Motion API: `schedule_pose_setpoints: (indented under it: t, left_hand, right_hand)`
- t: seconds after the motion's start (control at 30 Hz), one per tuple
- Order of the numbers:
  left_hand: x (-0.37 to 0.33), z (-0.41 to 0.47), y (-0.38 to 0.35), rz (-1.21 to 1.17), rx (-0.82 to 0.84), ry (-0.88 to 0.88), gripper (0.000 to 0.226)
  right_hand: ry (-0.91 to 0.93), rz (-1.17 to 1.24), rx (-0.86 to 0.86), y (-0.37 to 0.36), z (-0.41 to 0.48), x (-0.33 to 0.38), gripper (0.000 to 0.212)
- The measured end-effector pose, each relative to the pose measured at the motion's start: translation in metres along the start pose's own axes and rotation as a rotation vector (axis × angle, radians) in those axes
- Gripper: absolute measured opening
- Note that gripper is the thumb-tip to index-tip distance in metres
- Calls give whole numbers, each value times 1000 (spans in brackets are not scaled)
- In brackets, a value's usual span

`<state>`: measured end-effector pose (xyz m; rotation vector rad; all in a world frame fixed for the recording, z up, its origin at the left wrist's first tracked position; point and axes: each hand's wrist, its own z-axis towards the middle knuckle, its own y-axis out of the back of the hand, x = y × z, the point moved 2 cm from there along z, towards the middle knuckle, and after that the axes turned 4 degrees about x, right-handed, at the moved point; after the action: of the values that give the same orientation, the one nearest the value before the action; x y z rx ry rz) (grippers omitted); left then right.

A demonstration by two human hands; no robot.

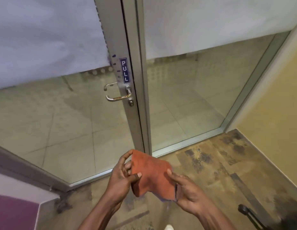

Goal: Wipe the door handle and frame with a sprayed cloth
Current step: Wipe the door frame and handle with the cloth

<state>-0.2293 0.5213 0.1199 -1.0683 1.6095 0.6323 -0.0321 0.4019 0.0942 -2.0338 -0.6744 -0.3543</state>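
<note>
A: Where is the cloth?

B: The orange terry cloth (pixel 152 175) is held low in front of the person, between both hands, above the brown patterned floor (pixel 210 163) and well below the handle.

A: How do the hands have it?

B: The left hand (pixel 123 175) pinches its left edge, thumb on the front face and one finger up at the top corner. The right hand (pixel 186 190) grasps the right and lower edge, thumb on top, the fabric draped over the palm. Both grips are closed on the cloth.

A: And the door?

B: The curved silver metal door handle (pixel 118 95) sits on the grey aluminium door frame (pixel 136 113), just under a blue "PULL" sticker (pixel 124 70), with a small keyhole cylinder (pixel 131 102) just below it. Neither hand touches them. Glass panels stand on both sides, frosted in their upper part
</note>
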Motion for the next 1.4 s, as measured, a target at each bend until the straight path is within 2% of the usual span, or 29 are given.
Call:
schedule_pose_setpoints:
  t: [0.13,0.27,0.4,0.53,0.7,0.8,0.9,1.03,1.23,1.33,1.4]
  left_hand:
    - [-19,33,2,25,-28,-30,83]
    - [-43,65,20,126,-150,-87,77]
    - [-72,96,51,268,-256,-203,67]
    - [-108,123,89,557,-319,-430,65]
    - [-170,174,137,1124,-358,-887,82]
    - [-209,206,158,1311,-396,-998,98]
    - [-233,235,175,1410,-431,-1061,102]
    - [-236,266,189,1451,-496,-1035,108]
    - [-229,295,201,1500,-597,-962,114]
    - [-226,303,199,1545,-643,-972,120]
    - [-226,306,198,1563,-686,-981,135]
  right_hand:
    - [-33,-32,135,-24,29,39,51]
    - [156,-55,133,-56,67,71,42]
    - [474,-144,-41,-92,106,106,41]
    - [814,-453,-248,-135,139,150,21]
    - [1104,-639,-477,-196,192,192,17]
    - [1234,-803,-640,-229,223,212,24]
    - [1335,-943,-716,-260,248,228,28]
    - [1487,-1119,-633,-291,269,242,25]
    - [1608,-1294,-318,-302,292,255,25]
    - [1558,-1508,-211,-287,306,253,24]
    - [1509,-1635,-199,-271,315,252,24]
